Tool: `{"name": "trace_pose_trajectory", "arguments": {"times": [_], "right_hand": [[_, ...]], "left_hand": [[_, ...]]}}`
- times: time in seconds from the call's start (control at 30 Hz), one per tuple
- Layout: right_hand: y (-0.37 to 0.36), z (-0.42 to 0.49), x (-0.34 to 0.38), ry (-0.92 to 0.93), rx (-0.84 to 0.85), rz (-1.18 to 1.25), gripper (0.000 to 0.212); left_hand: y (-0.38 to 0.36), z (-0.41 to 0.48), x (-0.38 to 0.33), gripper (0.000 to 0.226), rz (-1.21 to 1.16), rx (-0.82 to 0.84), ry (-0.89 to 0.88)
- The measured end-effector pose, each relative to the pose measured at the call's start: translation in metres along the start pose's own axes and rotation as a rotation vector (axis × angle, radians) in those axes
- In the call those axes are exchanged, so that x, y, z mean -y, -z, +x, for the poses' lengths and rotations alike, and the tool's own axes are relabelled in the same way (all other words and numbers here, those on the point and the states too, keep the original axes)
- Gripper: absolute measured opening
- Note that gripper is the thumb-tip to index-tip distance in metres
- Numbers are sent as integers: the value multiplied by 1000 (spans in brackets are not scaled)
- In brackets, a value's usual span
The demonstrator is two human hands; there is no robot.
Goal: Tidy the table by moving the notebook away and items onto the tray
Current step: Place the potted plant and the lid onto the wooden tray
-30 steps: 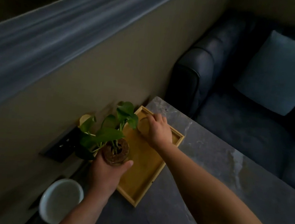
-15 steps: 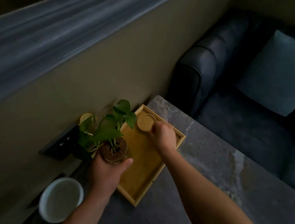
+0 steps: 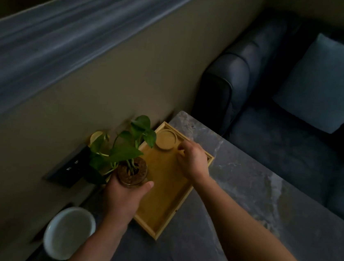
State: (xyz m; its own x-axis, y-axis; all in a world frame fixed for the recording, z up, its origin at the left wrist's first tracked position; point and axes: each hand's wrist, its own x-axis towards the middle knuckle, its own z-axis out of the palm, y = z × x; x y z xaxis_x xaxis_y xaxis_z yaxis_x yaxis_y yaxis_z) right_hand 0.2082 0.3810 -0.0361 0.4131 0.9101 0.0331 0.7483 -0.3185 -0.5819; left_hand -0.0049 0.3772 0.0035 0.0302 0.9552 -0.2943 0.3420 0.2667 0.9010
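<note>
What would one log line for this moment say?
left hand: holds plant pot at left edge of tray | right hand: empty, beside coaster | coaster: flat in tray, far corner | white bowl: outside tray

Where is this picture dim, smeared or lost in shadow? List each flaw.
Head view: dim overall, with the wooden tray the brightest thing. Head view: the grey ledge at upper left is smeared into streaks. Head view: the sofa sinks into shadow. Head view: the plant shows fairly sharp.
</note>
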Motion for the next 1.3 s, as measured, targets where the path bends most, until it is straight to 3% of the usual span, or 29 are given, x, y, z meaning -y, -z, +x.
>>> {"name": "trace_pose_trajectory", "arguments": {"times": [0.23, 0.33, 0.43, 0.77, 0.93, 1.3], "right_hand": [[36, -58, -63, -208, -253, -139, 38], [31, -81, -88, -393, -97, -280, 60], [14, -94, -101, -389, -38, -367, 71], [8, -92, -104, -385, -87, -408, 71], [9, -92, -104, -388, -82, -383, 71], [9, -91, -105, -394, -78, -385, 71]], "left_hand": [[-18, 9, -11, 85, 47, 16, -39], [-30, 15, -15, 82, 50, 48, -70], [-43, 21, -19, 82, 77, 49, -107], [-91, 57, -38, 81, 218, 9, -221], [-105, 84, -44, 85, 125, 37, -166], [-116, 110, -39, 91, 165, 36, -161]]}}
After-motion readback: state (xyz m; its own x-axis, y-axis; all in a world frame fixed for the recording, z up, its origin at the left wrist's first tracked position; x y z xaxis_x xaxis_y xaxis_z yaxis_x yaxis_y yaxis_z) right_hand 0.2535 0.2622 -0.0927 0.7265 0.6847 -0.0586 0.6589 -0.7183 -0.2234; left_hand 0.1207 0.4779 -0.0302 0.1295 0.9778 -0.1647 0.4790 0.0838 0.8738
